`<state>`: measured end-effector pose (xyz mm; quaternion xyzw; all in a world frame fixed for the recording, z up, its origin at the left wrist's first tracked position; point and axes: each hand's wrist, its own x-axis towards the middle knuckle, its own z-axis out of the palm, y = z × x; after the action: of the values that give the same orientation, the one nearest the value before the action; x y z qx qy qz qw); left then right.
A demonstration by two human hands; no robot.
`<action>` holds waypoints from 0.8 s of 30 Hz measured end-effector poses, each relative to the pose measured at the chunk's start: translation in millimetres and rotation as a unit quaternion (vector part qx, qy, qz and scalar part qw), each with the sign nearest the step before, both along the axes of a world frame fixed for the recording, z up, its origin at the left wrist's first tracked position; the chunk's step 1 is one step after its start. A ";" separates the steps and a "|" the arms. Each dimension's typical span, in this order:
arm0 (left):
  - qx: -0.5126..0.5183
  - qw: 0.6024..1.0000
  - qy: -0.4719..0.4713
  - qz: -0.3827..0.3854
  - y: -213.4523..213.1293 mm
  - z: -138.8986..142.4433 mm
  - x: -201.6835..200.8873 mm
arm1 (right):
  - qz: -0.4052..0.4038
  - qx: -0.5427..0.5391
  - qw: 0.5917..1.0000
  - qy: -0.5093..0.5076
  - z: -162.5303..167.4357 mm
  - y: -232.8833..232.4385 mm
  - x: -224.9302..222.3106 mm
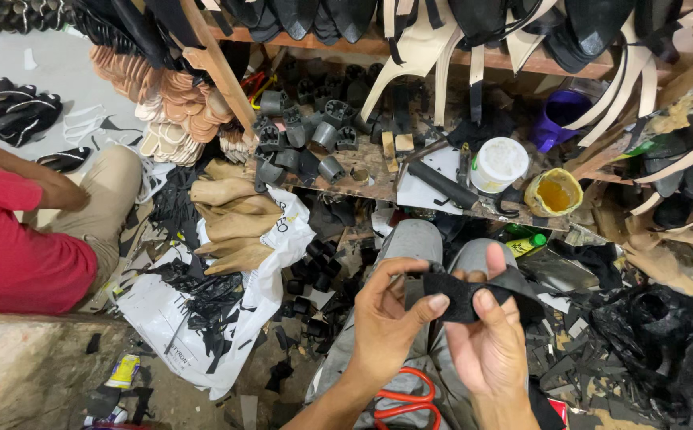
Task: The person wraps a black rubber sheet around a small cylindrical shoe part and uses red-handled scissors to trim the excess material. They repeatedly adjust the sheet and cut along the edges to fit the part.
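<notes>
2 hands up in front of you, both on 1 black strap piece (460, 296). Your left hand (385, 318) pinches its left end, thumb on top, fingers curled behind. Your right hand (486, 346) has its thumb pressed flat on the middle of the piece, index finger standing up behind it, the rest of the fingers hidden under the material. So both hands are closed on it, no open fingers apart from that 1 raised index. The piece sits over your lap, held clear of your grey trousers (410, 247), with a darker grey end trailing off to the right.

Just below your wrists: red-handled scissors (407, 400) lying on your lap, only the loops showing.

Floor around you is covered in black offcuts (203, 299), some lying on a white plastic bag (173, 318). Tan shoe lasts (231, 219) are stacked on that bag. Black plastic sheeting (665, 350) is bunched at your right.

Further out, a low wooden bench (370, 179) carries grey heel blocks (299, 135), a black roller-like tool (440, 185), a white lidded tub (499, 163) and a yellow glue pot (554, 193) just beside it. Purple container (560, 118) sits behind those.

Left side: another person in a red shirt (12, 255) and khaki trousers sits well apart from you.

Top edge: a rack of black and cream shoe uppers (442, 32).
</notes>
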<state>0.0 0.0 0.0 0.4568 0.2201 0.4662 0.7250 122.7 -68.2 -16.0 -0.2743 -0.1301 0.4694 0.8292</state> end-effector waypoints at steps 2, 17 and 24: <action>-0.029 0.999 0.003 0.026 -0.1 3.2 0.0 | -0.048 -0.108 0.990 0.076 -9.5 1.6 1.9; -0.118 0.988 0.022 0.094 54.4 -30.6 -23.7 | -0.338 -0.097 0.935 0.048 -29.0 -30.5 102.6; -0.123 0.991 -0.036 0.038 51.2 11.1 -9.1 | 0.311 -0.134 0.880 -0.332 3.6 -35.9 91.8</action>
<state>-9.1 51.2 11.1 0.3378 0.2667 0.4793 0.7649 214.5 -104.1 -12.4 -0.4683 -0.4124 0.5973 0.5038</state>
